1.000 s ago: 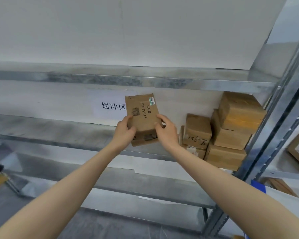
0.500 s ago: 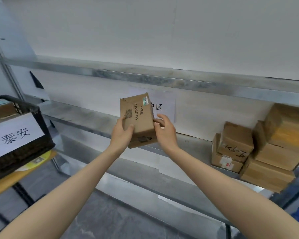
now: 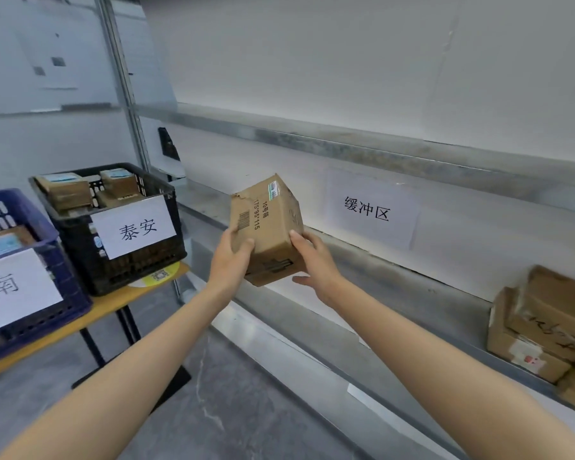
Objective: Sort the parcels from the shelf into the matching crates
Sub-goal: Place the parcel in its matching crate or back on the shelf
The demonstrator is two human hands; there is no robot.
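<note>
Several cardboard parcels (image 3: 67, 191) already lie in the black crate (image 3: 140, 267) labelled 泰安, and at least one more shows in the blue crate (image 3: 68, 280) just beside it. Both lattice-walled plastic crates stand on the yellow-edged table (image 3: 113, 305) at my left, so part of the sorting looks done. One carton (image 3: 269, 224) is in the air in front of the steel shelf (image 3: 412, 293), between the crates and the paper sign (image 3: 369, 209). My left hand (image 3: 229, 263) grips its lower left edge, thumb on the printed face; my right hand (image 3: 314, 263) cups the lower right corner, fingers curled round it. Its brown corrugated card is dull, creased and torn at the upper left corner, with a barcode and black print. Left to do, I judge: this one into its crate, then the stack of taped boxes (image 3: 545, 330) at the shelf's right end.
</note>
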